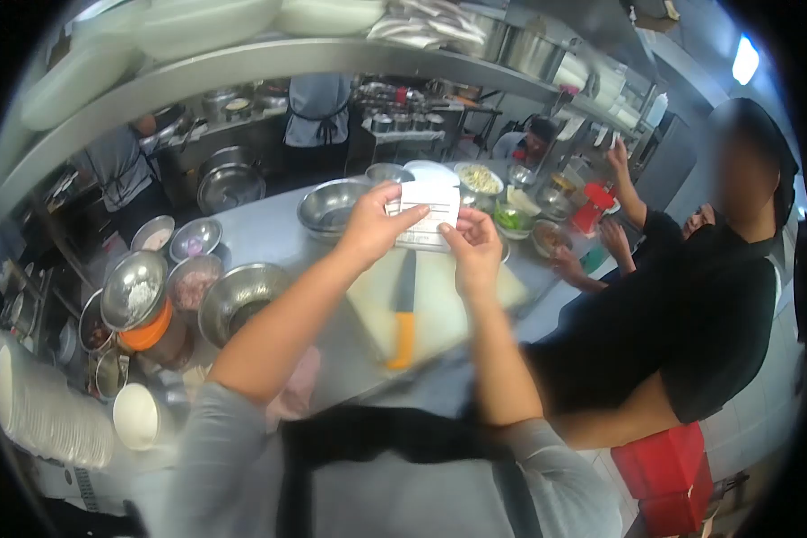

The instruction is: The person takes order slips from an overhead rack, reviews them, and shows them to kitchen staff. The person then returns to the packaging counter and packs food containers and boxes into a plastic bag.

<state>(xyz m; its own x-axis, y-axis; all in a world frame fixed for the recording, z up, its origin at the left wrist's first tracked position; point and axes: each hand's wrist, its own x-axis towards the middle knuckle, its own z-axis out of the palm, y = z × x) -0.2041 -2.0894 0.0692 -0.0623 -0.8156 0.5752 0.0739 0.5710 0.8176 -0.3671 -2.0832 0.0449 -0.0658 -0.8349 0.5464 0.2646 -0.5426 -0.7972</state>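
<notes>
Between my two hands I hold up a white printed paper slip [430, 203], its lines too blurred to read. My left hand [378, 222] pinches the slip's left side, thumb across its face. The lower right edge is gripped by my right hand [475, 244], thumb in front and fingers behind. Below them, a knife [405, 336] with an orange handle lies on a pale cutting board [374, 305], its blade pointing away from me. Just beyond my left wrist stands a wide metal bowl [318, 211], partly hidden by the slip and hand.
Several metal bowls of food, one holding pink meat [194, 285], crowd the counter's left side. A stack of white containers [49, 403] stands at lower left. A co-worker in black [663, 305] stands close on my right. Overhead runs a metal shelf [278, 58].
</notes>
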